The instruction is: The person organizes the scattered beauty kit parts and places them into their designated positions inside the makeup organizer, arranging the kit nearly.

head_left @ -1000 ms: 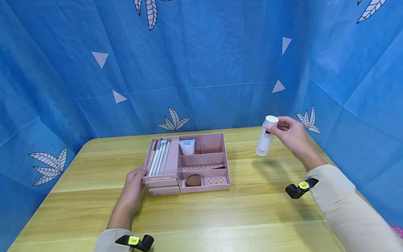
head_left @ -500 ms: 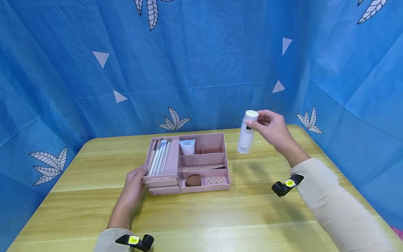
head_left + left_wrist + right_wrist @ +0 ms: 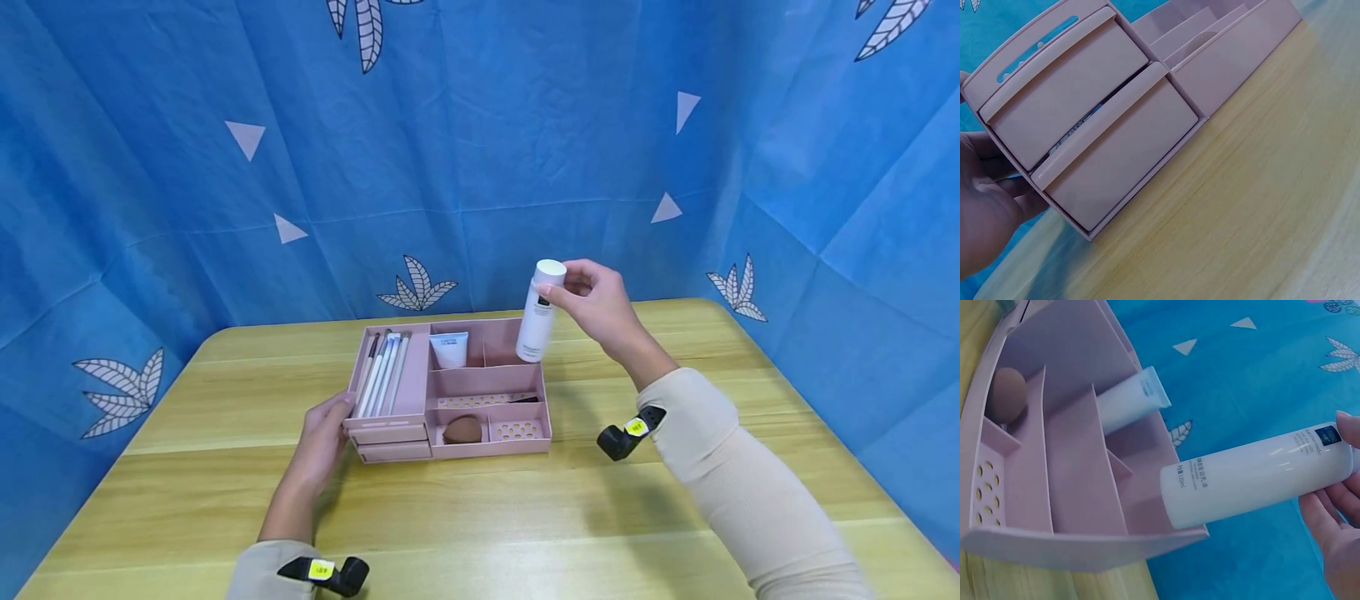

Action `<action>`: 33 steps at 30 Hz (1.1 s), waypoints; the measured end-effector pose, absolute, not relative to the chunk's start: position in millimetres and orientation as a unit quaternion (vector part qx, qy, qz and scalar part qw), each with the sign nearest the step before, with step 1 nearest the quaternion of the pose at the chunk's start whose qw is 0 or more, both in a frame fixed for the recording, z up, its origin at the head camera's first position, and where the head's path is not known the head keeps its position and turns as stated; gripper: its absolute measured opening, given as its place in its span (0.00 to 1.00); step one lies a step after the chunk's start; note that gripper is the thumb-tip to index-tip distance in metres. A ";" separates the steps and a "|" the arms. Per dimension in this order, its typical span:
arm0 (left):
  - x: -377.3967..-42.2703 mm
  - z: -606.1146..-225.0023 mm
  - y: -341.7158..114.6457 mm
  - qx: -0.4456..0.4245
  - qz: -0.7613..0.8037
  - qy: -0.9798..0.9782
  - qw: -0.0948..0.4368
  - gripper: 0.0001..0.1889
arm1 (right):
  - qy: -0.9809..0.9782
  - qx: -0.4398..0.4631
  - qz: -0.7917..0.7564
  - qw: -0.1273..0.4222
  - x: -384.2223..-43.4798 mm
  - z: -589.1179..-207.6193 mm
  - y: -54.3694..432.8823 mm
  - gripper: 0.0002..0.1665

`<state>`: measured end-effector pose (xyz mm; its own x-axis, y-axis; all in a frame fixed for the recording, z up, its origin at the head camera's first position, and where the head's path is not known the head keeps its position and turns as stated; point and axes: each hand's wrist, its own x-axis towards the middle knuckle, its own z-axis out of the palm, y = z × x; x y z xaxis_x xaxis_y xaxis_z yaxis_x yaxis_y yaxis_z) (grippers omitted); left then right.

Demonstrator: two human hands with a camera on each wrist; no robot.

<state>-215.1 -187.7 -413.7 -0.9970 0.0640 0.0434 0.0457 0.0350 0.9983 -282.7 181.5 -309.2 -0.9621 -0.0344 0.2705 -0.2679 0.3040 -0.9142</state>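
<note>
My right hand point(image 3: 603, 310) grips a white lotion bottle point(image 3: 536, 332) near its cap, thumb on one side and fingers on the other. The bottle tilts, its base over the back right compartment of a pink makeup organizer point(image 3: 412, 383). In the right wrist view the base of the bottle point(image 3: 1241, 478) overlaps the compartment's outer edge. At the organizer's front left corner my left hand point(image 3: 318, 442) holds its side, the fingers point(image 3: 1025, 197) against the wall below. A small white tube point(image 3: 451, 352) stands in the back compartment beside the bottle.
Several makeup brushes point(image 3: 384, 375) lie on the organizer's left top, above two closed drawers point(image 3: 1116, 150). A brown makeup sponge point(image 3: 462, 429) sits in a front compartment. Behind the wooden table point(image 3: 480, 517) hangs a blue curtain point(image 3: 510, 150).
My right hand has carried the lotion bottle leftward, from beside the organizer to over its back right compartment. My left hand stays at the organizer's corner.
</note>
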 end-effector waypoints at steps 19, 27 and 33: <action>-215.2 -413.6 -188.7 0.042 0.686 0.726 0.018 0.27 | -0.814 0.088 0.566 0.099 -305.3 -341.7 133.9 0.25; -215.5 -414.2 -188.8 0.044 0.687 0.725 0.012 0.27 | -0.821 0.084 0.559 0.081 -308.1 -355.9 126.1 0.24; -216.1 -415.4 -189.1 0.043 0.690 0.722 0.007 0.26 | -0.828 0.083 0.549 0.075 -308.0 -363.3 124.2 0.24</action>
<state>-216.1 -189.1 -415.4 -0.9962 0.0719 0.0488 0.0520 0.0435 0.9977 -308.0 124.2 -363.3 -0.9748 -0.0550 0.2163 -0.2207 0.3824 -0.8973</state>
